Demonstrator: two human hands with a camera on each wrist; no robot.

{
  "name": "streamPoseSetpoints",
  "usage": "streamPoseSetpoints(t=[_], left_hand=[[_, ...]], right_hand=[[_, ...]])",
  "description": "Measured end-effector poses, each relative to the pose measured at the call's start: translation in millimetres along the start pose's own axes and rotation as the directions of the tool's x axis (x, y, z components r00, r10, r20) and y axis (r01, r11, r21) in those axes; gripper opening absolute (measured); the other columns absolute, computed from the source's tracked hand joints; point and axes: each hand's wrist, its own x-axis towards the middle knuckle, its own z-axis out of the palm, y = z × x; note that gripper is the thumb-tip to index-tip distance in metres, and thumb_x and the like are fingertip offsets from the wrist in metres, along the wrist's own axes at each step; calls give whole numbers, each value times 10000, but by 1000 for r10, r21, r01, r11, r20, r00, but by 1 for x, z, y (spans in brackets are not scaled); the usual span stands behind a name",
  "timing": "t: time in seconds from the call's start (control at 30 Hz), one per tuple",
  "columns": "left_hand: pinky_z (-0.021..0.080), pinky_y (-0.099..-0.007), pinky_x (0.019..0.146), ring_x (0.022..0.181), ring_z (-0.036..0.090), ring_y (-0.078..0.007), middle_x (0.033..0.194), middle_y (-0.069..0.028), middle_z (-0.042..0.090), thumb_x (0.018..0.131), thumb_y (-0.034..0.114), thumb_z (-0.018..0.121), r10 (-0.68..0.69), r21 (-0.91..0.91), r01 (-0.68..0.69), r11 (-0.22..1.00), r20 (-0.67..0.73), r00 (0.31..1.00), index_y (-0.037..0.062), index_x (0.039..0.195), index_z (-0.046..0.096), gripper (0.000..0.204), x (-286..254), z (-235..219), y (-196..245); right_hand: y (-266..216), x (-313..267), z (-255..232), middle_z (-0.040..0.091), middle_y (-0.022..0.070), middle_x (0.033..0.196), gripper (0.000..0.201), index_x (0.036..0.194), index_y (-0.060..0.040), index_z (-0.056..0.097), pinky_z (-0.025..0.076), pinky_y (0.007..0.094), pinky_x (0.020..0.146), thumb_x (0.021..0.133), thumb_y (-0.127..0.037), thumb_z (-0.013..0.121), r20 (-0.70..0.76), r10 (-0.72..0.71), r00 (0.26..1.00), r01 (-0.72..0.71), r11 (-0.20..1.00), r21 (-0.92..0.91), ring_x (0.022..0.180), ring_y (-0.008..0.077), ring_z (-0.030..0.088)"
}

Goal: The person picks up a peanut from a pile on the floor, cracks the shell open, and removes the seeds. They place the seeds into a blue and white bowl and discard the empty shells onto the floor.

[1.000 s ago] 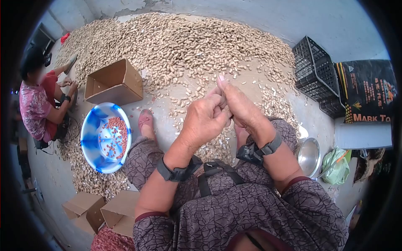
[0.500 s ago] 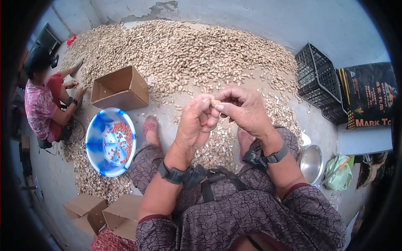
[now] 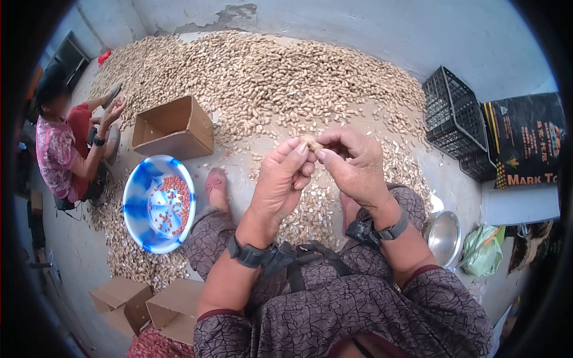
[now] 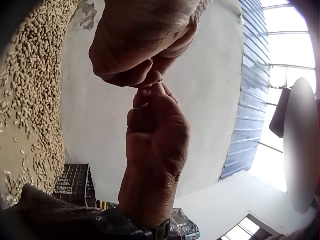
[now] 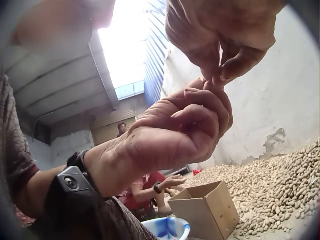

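Observation:
In the head view a tan peanut (image 3: pixel 310 142) is between the fingertips of both hands, in front of the person's knees. My left hand (image 3: pixel 279 180) pinches it from the left with thumb and forefinger, the other fingers curled toward the palm. From the right my right hand (image 3: pixel 357 166) pinches it with thumb and forefinger. Both wrist views show the fingertips meeting, with the peanut mostly hidden by them. Left of the knees stands a blue and white basin (image 3: pixel 132 206) with reddish shelled peanut kernels (image 3: pixel 177 200) inside.
A large heap of unshelled peanuts (image 3: pixel 256 77) spreads along the wall. Empty shells (image 3: pixel 313 218) lie between the feet. Around stand a cardboard box (image 3: pixel 194 134), black crates (image 3: pixel 450 113), a metal bowl (image 3: pixel 444 235) and a green bag (image 3: pixel 483 253). Another person (image 3: pixel 62 140) sits at left.
The hands were pressed together a second ago; they have parted, and a peanut shows between their fingertips, which are now closer together. The other person has raised a hand.

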Motion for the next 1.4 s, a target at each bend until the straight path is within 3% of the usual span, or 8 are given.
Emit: streamPoseSetpoints(t=[0.1,0.33,0.53,0.6,0.8,1.23,1.37,1.4], left_hand=[[325,-125,433,594,473,-28,742,-9,550,864,140,506,27,57,-26,998,-17,999,22,950,532,149,0,3,-1],[306,-127,438,567,455,-16,733,-1,537,859,175,514,99,54,-101,993,50,994,44,893,526,136,1,-3,-1],[293,-119,418,547,434,-9,737,-1,528,841,191,544,32,77,-38,996,84,996,4,970,525,228,-2,10,7],[290,-117,418,543,431,-9,731,4,525,840,200,546,18,109,-27,994,83,996,-10,1016,521,274,-3,14,6],[280,-121,417,537,423,-10,717,15,521,855,208,526,15,235,-36,971,91,996,-36,1073,531,328,-4,12,-2],[331,-150,466,547,435,-19,873,-5,572,861,133,464,128,456,-179,872,141,982,-23,964,600,231,-1,6,-10],[330,-146,468,532,429,-21,847,-18,573,867,162,465,124,464,-165,870,118,985,-30,965,596,252,-5,13,-5],[334,-150,472,535,430,-24,822,-23,574,872,188,467,107,329,-150,932,145,984,-35,959,595,272,-6,13,-4]], right_hand=[[2,-2,2,581,81,721,137,834,-7,591,462,232,529,708,32,556,-15,-162,987,158,976,-152,617,129,575],[0,-3,4,573,88,706,122,814,4,575,475,242,543,696,-14,604,70,-170,983,179,973,-147,593,138,578],[-1,2,-1,574,92,781,331,961,36,515,481,246,625,707,-108,671,-13,40,999,-41,997,-72,732,126,578],[0,2,-1,576,93,843,390,1037,40,484,476,241,649,739,-144,654,129,215,968,-242,936,255,774,136,572],[-5,6,-11,583,62,873,416,1091,38,497,466,214,661,761,-177,630,398,373,838,-506,806,307,703,96,560],[2,6,-12,589,73,833,366,1023,41,535,488,207,576,752,-178,649,494,334,803,-565,691,451,673,109,573],[0,6,-13,592,86,831,327,1005,45,538,492,213,567,763,-153,635,515,328,792,-583,657,478,665,118,582],[0,6,-13,593,88,831,314,1001,47,539,492,215,563,767,-143,628,520,336,786,-595,639,486,660,120,584]])
